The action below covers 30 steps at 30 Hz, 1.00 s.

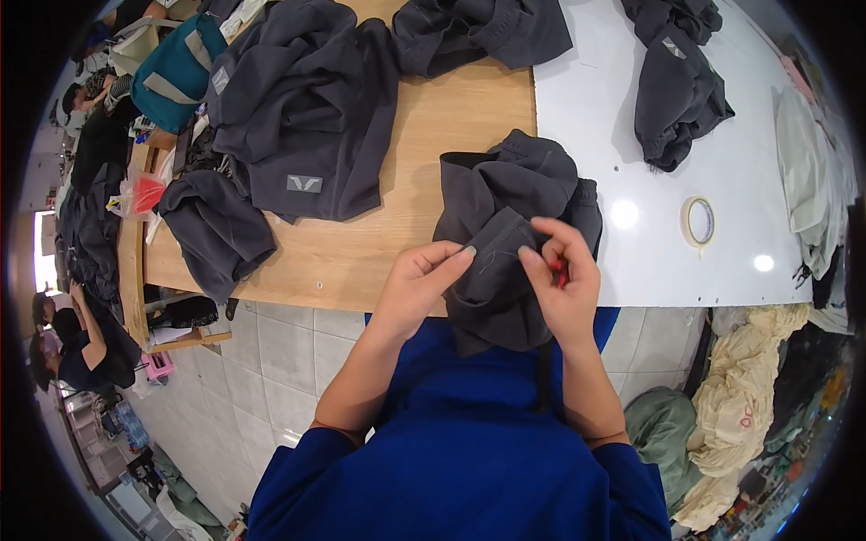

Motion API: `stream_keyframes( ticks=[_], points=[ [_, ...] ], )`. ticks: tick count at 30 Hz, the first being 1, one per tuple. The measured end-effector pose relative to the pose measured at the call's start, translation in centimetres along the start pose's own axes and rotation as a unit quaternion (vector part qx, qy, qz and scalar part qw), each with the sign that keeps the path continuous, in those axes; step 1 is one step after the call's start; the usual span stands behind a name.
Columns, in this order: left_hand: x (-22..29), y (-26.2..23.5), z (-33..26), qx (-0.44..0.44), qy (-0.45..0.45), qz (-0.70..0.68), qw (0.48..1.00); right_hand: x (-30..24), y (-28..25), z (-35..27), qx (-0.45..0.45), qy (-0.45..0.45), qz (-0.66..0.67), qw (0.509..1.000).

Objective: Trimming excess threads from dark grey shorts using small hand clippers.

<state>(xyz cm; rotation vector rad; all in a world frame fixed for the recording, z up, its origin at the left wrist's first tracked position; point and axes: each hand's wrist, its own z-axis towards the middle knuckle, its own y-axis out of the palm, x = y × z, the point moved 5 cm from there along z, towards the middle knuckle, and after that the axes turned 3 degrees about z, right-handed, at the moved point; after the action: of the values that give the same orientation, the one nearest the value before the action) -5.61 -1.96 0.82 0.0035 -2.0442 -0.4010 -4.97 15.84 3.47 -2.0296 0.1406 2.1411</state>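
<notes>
A dark grey garment lies bunched at the table's near edge, part of it hanging over. My left hand is closed, pinching its stitched hem between thumb and finger. Pale loose threads stick out from that hem. At the hem's other end my right hand is closed, with thumb and forefinger at the cloth. Tucked in its curled fingers is a small red thing, mostly hidden, so its kind does not show.
More dark grey garments lie at the far left, far middle and far right. A tape roll rests on the white tabletop. A teal bag stands at left. Cream cloth is heaped at right; people work at far left.
</notes>
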Motion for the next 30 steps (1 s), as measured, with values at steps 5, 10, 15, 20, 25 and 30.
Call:
stream_keyframes(
  ticks=[5, 10, 15, 20, 25, 30],
  points=[
    [0.4, 0.6, 0.0, -0.041, -0.023, -0.018, 0.999, -1.0, 1.1, -0.6, -0.077, -0.134, -0.089, 0.984],
    [0.0, 0.4, 0.3, -0.034, -0.029, -0.035, 0.998, -1.7, 0.5, -1.0, -0.057, -0.164, -0.099, 0.98],
    [-0.1, 0.7, 0.4, -0.019, -0.015, -0.029, 0.999, -1.9, -0.7, -1.4, -0.066, -0.092, -0.042, 0.993],
    [0.0, 0.6, 0.3, -0.015, -0.02, -0.033, 0.999, -3.2, 0.4, -2.8, -0.348, -0.135, -0.078, 0.924],
    [0.8, 1.6, 0.1, -0.034, 0.026, -0.081, 0.996, -0.8, -1.2, -2.1, -0.064, 0.043, 0.111, 0.991],
    [1.0, 2.1, -0.2, -0.039, 0.013, -0.171, 0.984, -2.1, -0.9, -1.1, -0.074, -0.081, -0.104, 0.988]
  ],
)
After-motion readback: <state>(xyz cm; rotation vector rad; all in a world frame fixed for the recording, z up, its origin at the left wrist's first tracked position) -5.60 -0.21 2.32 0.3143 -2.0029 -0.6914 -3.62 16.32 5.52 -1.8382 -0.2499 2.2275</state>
